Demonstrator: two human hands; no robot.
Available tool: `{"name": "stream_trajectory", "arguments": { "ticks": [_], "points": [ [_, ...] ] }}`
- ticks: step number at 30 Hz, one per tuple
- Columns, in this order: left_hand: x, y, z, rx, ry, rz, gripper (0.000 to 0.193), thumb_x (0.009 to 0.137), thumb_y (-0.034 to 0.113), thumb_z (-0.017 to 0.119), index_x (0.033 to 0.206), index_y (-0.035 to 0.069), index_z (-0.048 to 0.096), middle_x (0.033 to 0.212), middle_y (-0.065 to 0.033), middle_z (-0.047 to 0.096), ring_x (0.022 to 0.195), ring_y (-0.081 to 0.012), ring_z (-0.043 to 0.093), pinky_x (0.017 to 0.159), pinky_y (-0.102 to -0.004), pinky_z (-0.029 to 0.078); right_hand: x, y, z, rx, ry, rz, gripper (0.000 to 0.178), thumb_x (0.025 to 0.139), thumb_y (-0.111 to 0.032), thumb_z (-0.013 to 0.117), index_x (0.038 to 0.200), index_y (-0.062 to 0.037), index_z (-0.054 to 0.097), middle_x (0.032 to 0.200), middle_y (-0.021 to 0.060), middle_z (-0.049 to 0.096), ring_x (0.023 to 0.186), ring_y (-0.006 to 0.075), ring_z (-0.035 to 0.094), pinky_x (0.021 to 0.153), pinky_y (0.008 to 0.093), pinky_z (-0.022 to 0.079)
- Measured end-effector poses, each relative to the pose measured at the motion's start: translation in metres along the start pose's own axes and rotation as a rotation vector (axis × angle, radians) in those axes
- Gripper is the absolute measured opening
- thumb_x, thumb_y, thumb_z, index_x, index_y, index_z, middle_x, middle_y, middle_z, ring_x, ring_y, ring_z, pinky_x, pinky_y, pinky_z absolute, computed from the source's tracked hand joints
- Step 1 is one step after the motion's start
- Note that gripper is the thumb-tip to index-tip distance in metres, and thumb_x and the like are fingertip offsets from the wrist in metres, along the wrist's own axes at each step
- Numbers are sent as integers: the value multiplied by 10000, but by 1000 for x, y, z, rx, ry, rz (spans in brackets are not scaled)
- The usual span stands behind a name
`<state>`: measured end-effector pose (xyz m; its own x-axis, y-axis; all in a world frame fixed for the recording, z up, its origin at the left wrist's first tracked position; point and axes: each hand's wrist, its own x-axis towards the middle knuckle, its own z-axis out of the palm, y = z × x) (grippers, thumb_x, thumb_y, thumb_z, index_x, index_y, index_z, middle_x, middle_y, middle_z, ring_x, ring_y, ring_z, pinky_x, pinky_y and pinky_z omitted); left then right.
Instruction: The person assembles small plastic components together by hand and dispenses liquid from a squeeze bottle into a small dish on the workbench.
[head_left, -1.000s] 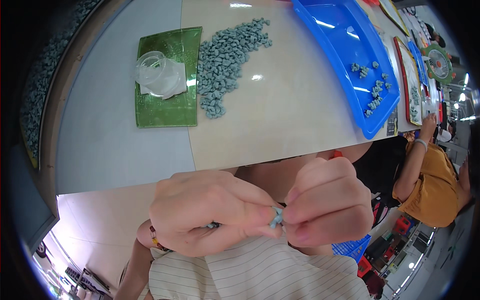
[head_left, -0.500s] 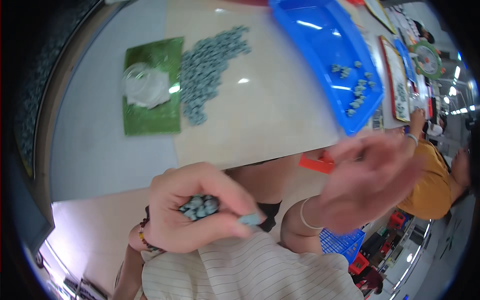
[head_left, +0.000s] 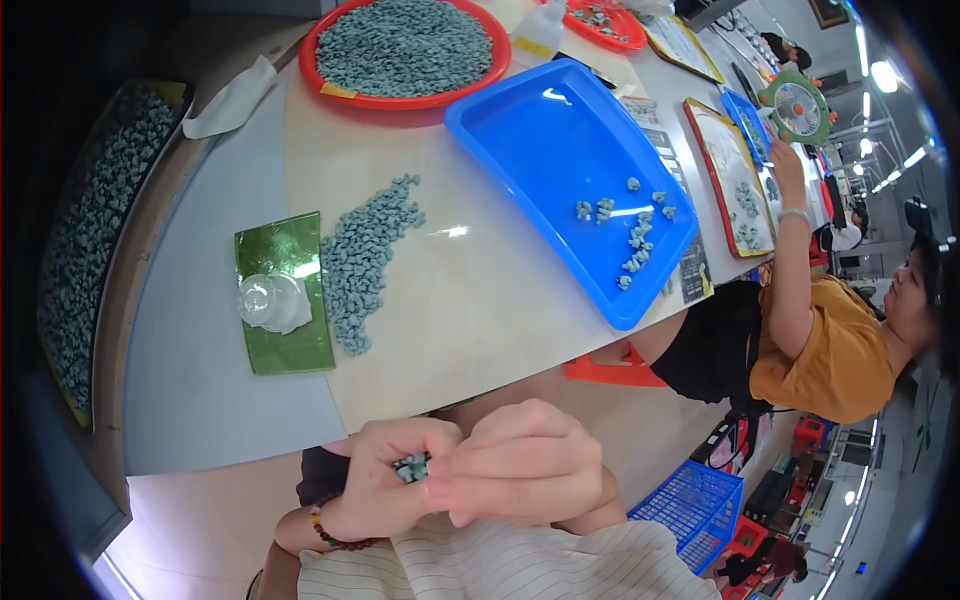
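Observation:
In front of my body, below the table's edge, my left hand [head_left: 375, 490] is curled around several small grey-green pieces [head_left: 412, 466]. My right hand [head_left: 530, 460] meets it, fingers pressed together against the left fingertips; whatever they pinch is hidden. On the table lies a loose pile of the same pieces [head_left: 362, 260], beside a shiny green mat [head_left: 285, 352]. A clear round container [head_left: 262, 298] with something white stands on that mat. To the right, a blue tray [head_left: 540, 150] holds several small clusters [head_left: 640, 240] that look made of such pieces.
A red round tray [head_left: 400, 102] heaped with pieces is at the back, near a white bottle [head_left: 540, 35]. Far left, a long bin holds many pieces [head_left: 95, 240]. A white cloth [head_left: 232, 102] lies nearby. At right sits another person [head_left: 830, 360] beside a green fan [head_left: 800, 108].
My right hand, open and blurred at the right before, has come left and closed against my left fingertips. The view has shifted, showing more of the table's back.

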<state>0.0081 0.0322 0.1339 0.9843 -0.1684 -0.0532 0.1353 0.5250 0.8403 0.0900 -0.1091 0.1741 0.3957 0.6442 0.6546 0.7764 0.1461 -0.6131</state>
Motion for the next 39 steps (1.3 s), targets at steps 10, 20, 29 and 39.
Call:
{"name": "stream_trajectory", "arguments": {
  "ticks": [10, 20, 29, 39],
  "points": [
    [4, 3, 6, -847, 239, 511, 411, 914, 416, 374, 715, 72, 479, 623, -37, 434, 478, -122, 419, 440, -216, 350, -35, 12, -13, 269, 820, 19, 342, 903, -322, 398, 937, -36, 581, 820, 60, 547, 695, 166, 359, 668, 324, 310],
    [-26, 46, -35, -628, 130, 509, 314, 875, 214, 444, 583, 100, 460, 623, -22, 429, 474, -109, 403, 428, -230, 224, -116, 4, 45, -96, -229, 404, 82, 704, -109, 604, 760, -50, 590, 745, 85, 584, 613, 246, 538, 545, 314, 424],
    [-24, 32, -29, -700, 94, 604, 372, 926, 336, 329, 666, 92, 437, 656, -49, 416, 527, -161, 410, 530, -278, 299, -140, 9, 89, -612, -812, 466, 120, 605, -169, 544, 589, -65, 600, 754, 68, 491, 803, 203, 459, 689, 311, 366],
    [-54, 41, -35, -743, 259, 641, 421, 943, 349, 264, 646, 80, 392, 619, -46, 388, 493, -156, 381, 506, -263, 307, -21, -7, -19, -426, -249, 423, 147, 609, -112, 673, 747, -103, 625, 650, 0, 521, 588, 166, 466, 562, 280, 385]
  ]
}}
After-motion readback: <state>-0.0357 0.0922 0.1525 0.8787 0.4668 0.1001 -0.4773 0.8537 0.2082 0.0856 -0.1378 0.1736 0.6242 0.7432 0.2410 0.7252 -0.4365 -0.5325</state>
